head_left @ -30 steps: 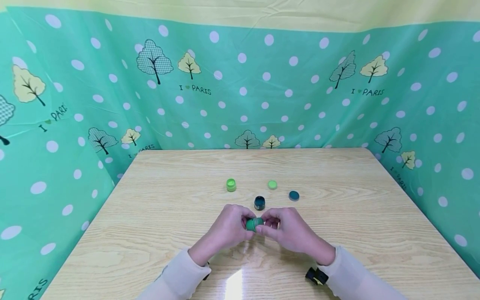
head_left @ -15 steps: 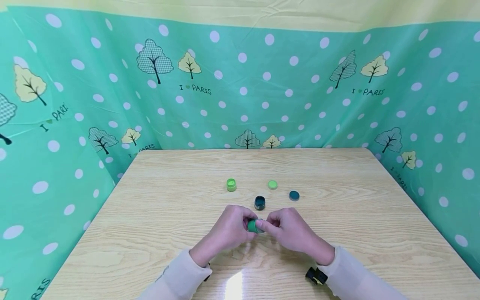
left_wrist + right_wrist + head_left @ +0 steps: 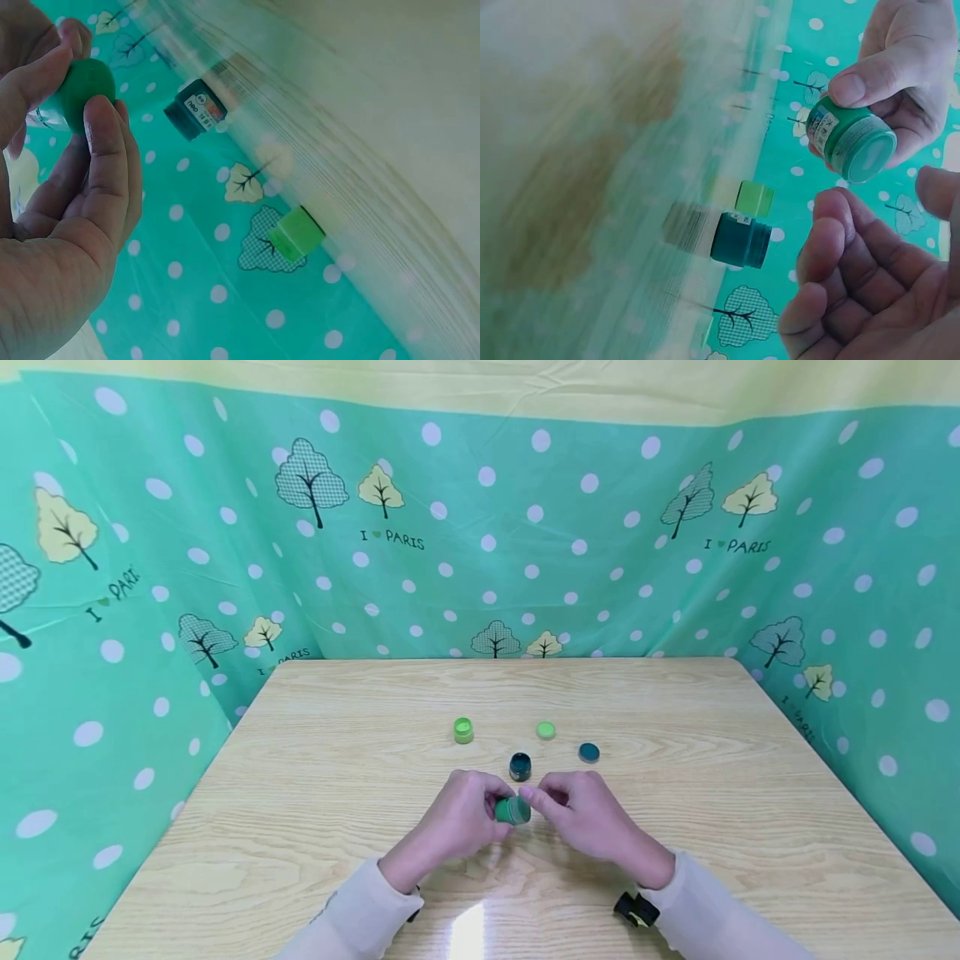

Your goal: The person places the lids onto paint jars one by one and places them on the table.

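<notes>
My left hand [image 3: 467,814] grips a small green paint jar [image 3: 512,811] tilted sideways above the table. In the right wrist view, the jar's label and its pale round lid end [image 3: 871,150] show, turned toward my right hand [image 3: 877,289]. That hand is beside the jar, thumb apart from loosely bent fingers, with nothing between them. Just beyond the hands stands an uncapped dark teal jar [image 3: 520,767]. Farther back to the left is an uncapped light green jar [image 3: 462,732]. Both stand upright.
A light green lid [image 3: 545,730] and a dark blue-teal lid [image 3: 588,752] lie flat on the wooden table [image 3: 337,760], right of the standing jars. A green dotted curtain [image 3: 487,527] hangs around the back and sides of the table.
My right fingers and thumb were on the green jar's lid end; now they have come away slightly to the right. The left hand keeps its grip. The other jars and lids have stayed put.
</notes>
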A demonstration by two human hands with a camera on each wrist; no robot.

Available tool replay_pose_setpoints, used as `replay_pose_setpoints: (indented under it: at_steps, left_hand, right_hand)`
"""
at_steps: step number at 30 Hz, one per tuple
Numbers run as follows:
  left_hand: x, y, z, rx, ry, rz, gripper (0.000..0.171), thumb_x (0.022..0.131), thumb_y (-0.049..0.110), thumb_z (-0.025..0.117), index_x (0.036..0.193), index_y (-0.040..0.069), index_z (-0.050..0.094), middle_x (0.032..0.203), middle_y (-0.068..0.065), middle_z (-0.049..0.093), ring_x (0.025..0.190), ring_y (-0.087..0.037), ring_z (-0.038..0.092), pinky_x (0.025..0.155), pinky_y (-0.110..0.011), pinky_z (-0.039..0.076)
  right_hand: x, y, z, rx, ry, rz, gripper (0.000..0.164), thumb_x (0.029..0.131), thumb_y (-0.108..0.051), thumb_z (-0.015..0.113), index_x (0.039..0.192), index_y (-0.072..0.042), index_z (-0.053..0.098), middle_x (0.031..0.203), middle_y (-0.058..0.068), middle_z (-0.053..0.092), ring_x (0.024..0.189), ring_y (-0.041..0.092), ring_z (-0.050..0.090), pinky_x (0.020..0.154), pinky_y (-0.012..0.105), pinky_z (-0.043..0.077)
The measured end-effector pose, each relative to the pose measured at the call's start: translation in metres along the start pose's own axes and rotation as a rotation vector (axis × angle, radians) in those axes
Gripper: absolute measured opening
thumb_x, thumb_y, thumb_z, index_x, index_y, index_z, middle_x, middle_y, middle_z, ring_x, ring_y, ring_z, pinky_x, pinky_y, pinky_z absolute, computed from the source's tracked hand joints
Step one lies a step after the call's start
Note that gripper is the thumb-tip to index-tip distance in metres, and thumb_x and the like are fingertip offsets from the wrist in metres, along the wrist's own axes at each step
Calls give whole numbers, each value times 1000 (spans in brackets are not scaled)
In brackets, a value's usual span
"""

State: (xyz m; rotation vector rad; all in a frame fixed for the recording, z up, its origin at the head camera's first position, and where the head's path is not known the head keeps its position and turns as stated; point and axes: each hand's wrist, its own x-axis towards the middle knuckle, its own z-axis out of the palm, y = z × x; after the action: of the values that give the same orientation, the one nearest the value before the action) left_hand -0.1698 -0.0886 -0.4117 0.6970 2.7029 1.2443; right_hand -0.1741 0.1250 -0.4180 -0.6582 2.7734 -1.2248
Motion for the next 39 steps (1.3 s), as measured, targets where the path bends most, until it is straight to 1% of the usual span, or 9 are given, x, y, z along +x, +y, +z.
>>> replay_pose_setpoints:
  at_steps: [3, 5, 9, 11, 15, 20, 25, 30, 39]
  left_hand:
    - [0, 0, -1, -14, 1, 0, 21, 76, -2, 85, 92, 7, 77, 73, 7, 66, 61, -3, 57, 56, -21, 53]
    - [0, -1, -1, -21, 2, 0, 20, 76, -2, 85, 92, 7, 77, 73, 6, 66, 61, -4, 57, 56, -21, 53]
    - [0, 0, -2, -26, 5, 1, 20, 76, -3, 83, 91, 8, 76, 73, 6, 66, 62, -5, 58, 57, -21, 53]
    - [0, 0, -2, -29, 8, 4, 21, 76, -5, 82, 91, 8, 76, 74, 6, 67, 62, -5, 58, 57, -21, 52]
    - [0, -1, -1, -24, 17, 25, 22, 75, -7, 81, 91, 7, 76, 73, 4, 67, 62, -5, 58, 56, -20, 52]
    - [0, -1, -1, -16, 23, 48, 20, 75, -6, 82, 92, 5, 76, 73, 3, 68, 62, -5, 58, 56, -20, 53]
    - [1, -2, 0, -21, 25, 54, 19, 76, -5, 82, 92, 5, 76, 74, 2, 68, 61, -5, 58, 56, -20, 53]
    - [1, -1, 0, -30, 23, 48, 17, 77, -3, 84, 91, 5, 76, 73, 3, 68, 62, -5, 59, 56, -20, 53]
    - [2, -2, 1, -35, 19, 46, 16, 78, 0, 85, 89, 5, 76, 74, 2, 69, 62, -5, 60, 57, -20, 54]
  right_hand:
    - [0, 1, -1, 40, 20, -48, 31, 97, -52, 67, 93, -23, 75, 70, -11, 60, 61, 9, 52, 54, 24, 45]
    - [-1, 0, -1, 56, 23, -87, 27, 93, -43, 76, 102, -18, 75, 81, -10, 64, 68, 12, 57, 58, 27, 49]
    - [-3, 0, -2, 53, 17, -170, 37, 82, -23, 88, 115, -15, 73, 97, -8, 67, 77, 18, 62, 69, 34, 53]
    - [-3, 0, -1, 41, 10, -215, 43, 79, -16, 90, 118, -15, 71, 101, -9, 67, 79, 21, 64, 72, 38, 52]
    - [-3, 0, 1, 32, 4, -270, 46, 77, -8, 90, 119, -15, 70, 105, -9, 68, 79, 23, 66, 72, 40, 52]
    - [-2, 0, 2, 45, 1, -271, 45, 77, -4, 88, 117, -16, 70, 106, -11, 69, 79, 23, 65, 71, 40, 52]
    - [-2, 0, 2, 48, 2, -262, 40, 79, -5, 87, 115, -17, 71, 100, -12, 69, 77, 18, 64, 69, 39, 52]
    - [-2, 0, 3, 44, 1, -228, 34, 82, -12, 87, 112, -17, 72, 93, -12, 68, 75, 12, 61, 66, 37, 53]
    - [-2, -1, 4, 36, 1, -156, 19, 87, -25, 85, 101, -19, 73, 81, -12, 62, 69, 11, 58, 57, 24, 49]
